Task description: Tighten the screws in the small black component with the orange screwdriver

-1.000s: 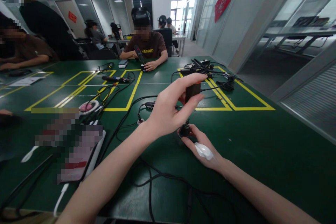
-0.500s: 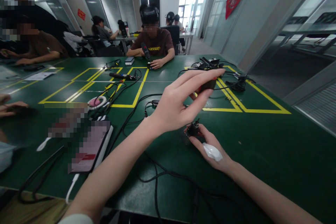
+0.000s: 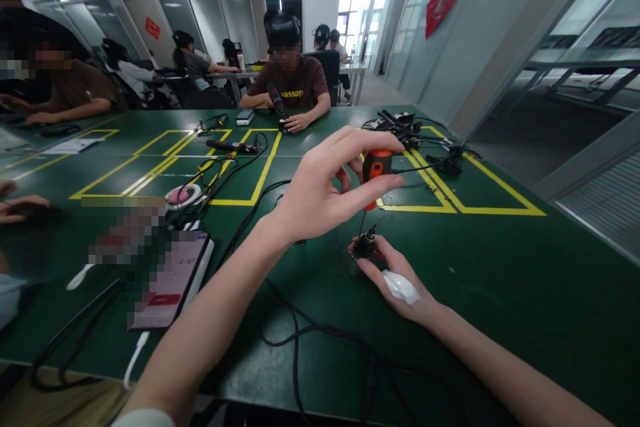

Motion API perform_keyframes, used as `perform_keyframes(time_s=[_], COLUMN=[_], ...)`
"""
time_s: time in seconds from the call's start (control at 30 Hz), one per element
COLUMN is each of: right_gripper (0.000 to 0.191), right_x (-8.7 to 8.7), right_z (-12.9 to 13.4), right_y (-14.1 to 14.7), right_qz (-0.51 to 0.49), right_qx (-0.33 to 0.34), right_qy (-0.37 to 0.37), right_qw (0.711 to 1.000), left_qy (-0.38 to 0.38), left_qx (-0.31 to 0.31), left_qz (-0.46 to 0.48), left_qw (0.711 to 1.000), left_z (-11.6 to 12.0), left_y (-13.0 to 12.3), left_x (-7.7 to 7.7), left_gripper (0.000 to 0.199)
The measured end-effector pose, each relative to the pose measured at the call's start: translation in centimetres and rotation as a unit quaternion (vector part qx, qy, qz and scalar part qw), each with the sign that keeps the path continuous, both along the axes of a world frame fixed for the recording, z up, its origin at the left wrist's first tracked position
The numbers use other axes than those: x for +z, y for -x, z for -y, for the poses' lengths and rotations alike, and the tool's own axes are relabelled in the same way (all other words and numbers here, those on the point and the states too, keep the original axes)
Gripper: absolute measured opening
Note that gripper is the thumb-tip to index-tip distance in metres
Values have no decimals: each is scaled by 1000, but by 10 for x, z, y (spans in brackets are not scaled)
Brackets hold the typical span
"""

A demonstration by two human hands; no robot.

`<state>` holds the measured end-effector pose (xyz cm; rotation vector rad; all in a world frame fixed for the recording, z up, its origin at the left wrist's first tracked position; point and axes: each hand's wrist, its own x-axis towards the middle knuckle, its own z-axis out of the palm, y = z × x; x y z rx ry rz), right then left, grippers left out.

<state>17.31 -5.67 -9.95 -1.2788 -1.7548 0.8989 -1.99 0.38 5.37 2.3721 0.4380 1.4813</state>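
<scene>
A screwdriver [image 3: 379, 167] with an orange and black handle stands roughly upright in my left hand [image 3: 334, 180]. The index finger lies near the handle's top and the thumb in front of it. Its thin shaft points down at a small black cylindrical part with a thin pin on top [image 3: 365, 242]; whether the tip touches it, I cannot tell. Fingers and thumb of my right hand [image 3: 395, 270] close round that part just above the table. A white patch [image 3: 401, 287] sits on the back of this hand near the thumb.
Black cables [image 3: 320, 328] run across the green table [image 3: 500, 293], and a tangle of leads [image 3: 395, 125] lies beyond my hands. To the left are a phone [image 3: 173, 280] and a pink-and-white round item [image 3: 183, 196]. Across the table a person [image 3: 293, 83] holds a power screwdriver [image 3: 276, 99].
My left hand has shifted slightly left, and the orange handle and shaft of the screwdriver now show. The right hand keeps the black part in nearly the same place.
</scene>
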Motion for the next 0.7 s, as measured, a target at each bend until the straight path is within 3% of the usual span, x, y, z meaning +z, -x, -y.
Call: perform_keyframes(time_s=[0.33, 0.57, 0.7], right_gripper=[31, 30, 31], right_x=[1, 3, 1], right_z=[0, 0, -1], right_y=[1, 1, 2], right_qz=[-8, -13, -17], right_qx=[12, 20, 19], right_qy=[-12, -17, -13], right_qw=[1000, 1000, 1000], left_qy=[28, -18, -38], left_qx=[-30, 35, 26], left_qz=[-14, 10, -13], left_qw=[999, 999, 999], left_z=[-1, -4, -2], left_y=[9, 10, 11], left_x=[5, 5, 6], left_gripper=[28, 22, 23])
